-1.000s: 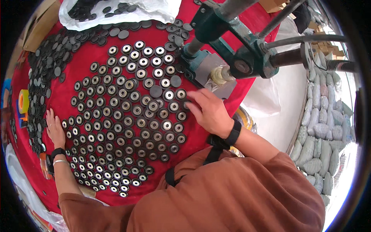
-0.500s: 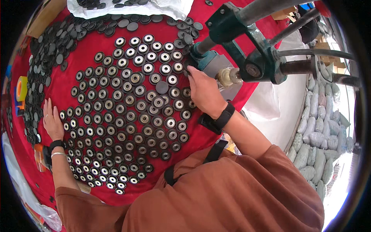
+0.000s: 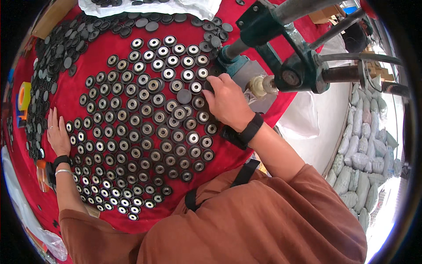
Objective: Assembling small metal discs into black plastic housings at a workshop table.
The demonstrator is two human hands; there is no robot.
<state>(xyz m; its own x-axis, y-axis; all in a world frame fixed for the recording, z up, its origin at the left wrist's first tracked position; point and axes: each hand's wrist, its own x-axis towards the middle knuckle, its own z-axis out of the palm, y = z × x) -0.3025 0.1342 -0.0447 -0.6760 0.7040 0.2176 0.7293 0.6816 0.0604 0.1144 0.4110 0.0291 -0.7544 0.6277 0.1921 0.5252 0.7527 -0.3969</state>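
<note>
Rows of black-rimmed rollers with silver bearing centres [image 3: 147, 130] cover the red cloth between my hands. At the left edge of these rows my left hand [image 3: 58, 135] lies with its fingers stretched out, holding nothing. My right hand [image 3: 229, 103] is at the right edge of the rows, beside the green press [image 3: 290, 75], its fingers bent and closed. A dark round piece [image 3: 208, 87] shows at its fingertips, mostly hidden by the hand. Just left of it, a plain black cap [image 3: 184, 96] rests among the rollers.
Loose black caps [image 3: 61, 57] are heaped along the left and far sides of the red cloth [image 3: 94, 53]. A white bag [image 3: 149, 8] with more caps lies at the far edge. Yellow tape [image 3: 24, 96] stands at the left. Filled sacks [image 3: 360, 154] are piled at the right.
My right hand has moved a little left, away from the press base, with a dark round piece at its fingertips. My left hand has shifted slightly left and up.
</note>
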